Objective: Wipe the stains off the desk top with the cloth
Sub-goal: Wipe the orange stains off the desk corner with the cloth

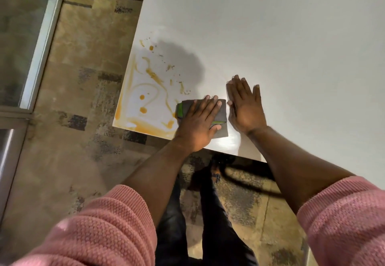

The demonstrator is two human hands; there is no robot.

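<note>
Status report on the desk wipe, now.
Left hand flat on grey cloth, right hand open on desk top. Orange stains left of cloth, unwiped. Nothing in the way.

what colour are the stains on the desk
Orange-yellow stains, near the desk's left corner, head view.

Smooth white desk top [270, 36] — faintly glossy, grey cloth [220, 112], knit sleeve [93, 234]

Both forearms reach forward from pushed-up pink sleeves [87, 230], left hand [198, 123] palm-down with fingers spread flat, pressing down, right hand [244, 107] just beside it, also flat, palm-down, fingers extended and slightly splayed.
</note>
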